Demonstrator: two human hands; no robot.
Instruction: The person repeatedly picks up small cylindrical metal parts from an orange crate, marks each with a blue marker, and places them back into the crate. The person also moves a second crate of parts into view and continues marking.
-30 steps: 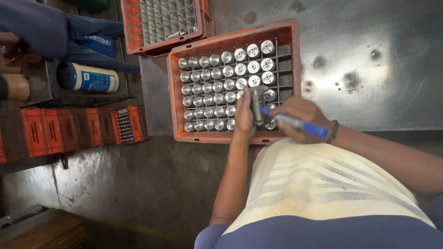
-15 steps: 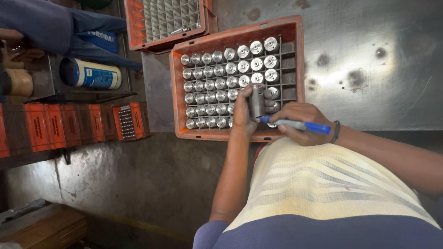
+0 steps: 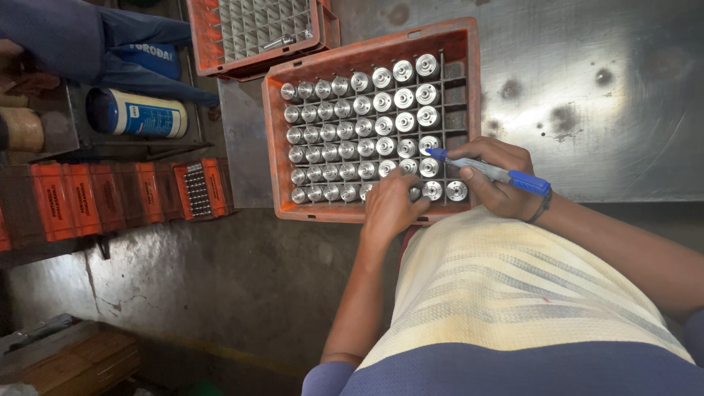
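An orange plastic crate (image 3: 469, 81) with a grid of cells stands on a steel table and holds several shiny metal cylinders (image 3: 381, 103) upright. My left hand (image 3: 389, 205) rests over the crate's near row, fingers curled on a metal cylinder (image 3: 415, 193) in a cell. My right hand (image 3: 502, 180) holds a blue marker pen (image 3: 488, 170), its tip pointing left over the cylinders near the crate's right side. Cells along the right column are bare.
A second orange crate (image 3: 257, 33) with mostly bare cells lies beyond. At left a shelf carries a blue-and-white canister (image 3: 136, 114), and orange crates (image 3: 110, 194) stand below. Another person's blue sleeve (image 3: 88, 37) is at top left. The steel table (image 3: 601, 88) stretches right.
My left hand has lowered the metal cylinder from above the crate down into a near-row cell. The marker hand has shifted slightly up and left.
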